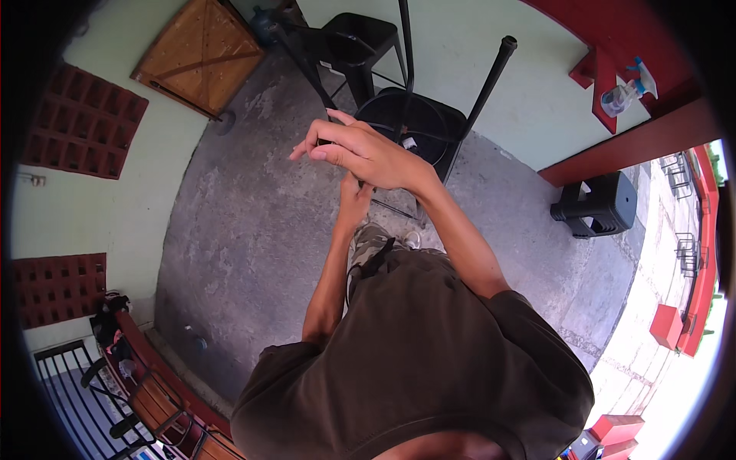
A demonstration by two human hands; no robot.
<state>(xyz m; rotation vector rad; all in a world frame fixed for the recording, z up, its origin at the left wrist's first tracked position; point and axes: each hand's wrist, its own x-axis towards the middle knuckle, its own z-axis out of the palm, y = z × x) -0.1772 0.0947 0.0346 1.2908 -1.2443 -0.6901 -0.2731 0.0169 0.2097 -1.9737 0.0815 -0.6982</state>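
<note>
In front of me an upturned black metal stool (452, 115) stands with its legs pointing upward. My right hand (360, 152) reaches across over its near left side, fingers bent and thumb toward them. A dark bit shows between those fingers, too small to name; one stool leg passes behind this hand. Lower and closer to me, my left hand (354, 201) is closed beside the stool's near edge. The right hand partly covers its fingers, so what they hold is hidden.
Another black stool (360, 38) stands behind, by the wall. A wooden panel (203, 57) leans at the far left. To the right are a black plastic step stool (598, 205) and a spray bottle (625, 96) on a red ledge. Wooden-seated chairs (157, 402) stand lower left.
</note>
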